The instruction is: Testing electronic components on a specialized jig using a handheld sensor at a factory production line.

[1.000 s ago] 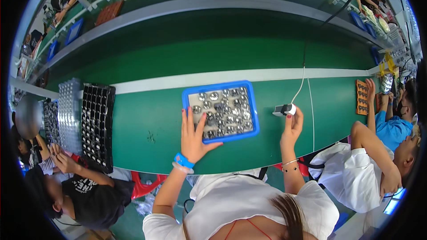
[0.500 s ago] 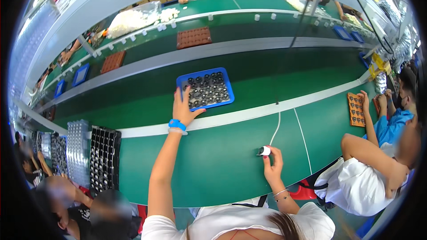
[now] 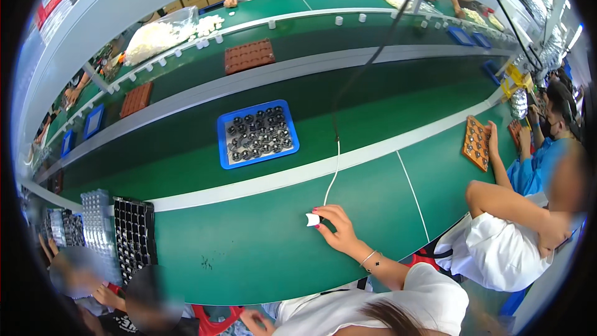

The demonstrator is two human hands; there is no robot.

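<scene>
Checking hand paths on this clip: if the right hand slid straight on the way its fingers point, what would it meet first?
The right hand points left at the small white device already at its fingertips, on a white cable. Beyond it, only bare green table appears, though depth is uncertain.

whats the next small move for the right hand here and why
Probably keep the right hand on the small white corded tool and draw it toward the body. The fingertips only pinch it on the green table, the blue tray of dark parts lies far up on the belt, and no new tray is within reach.
</scene>
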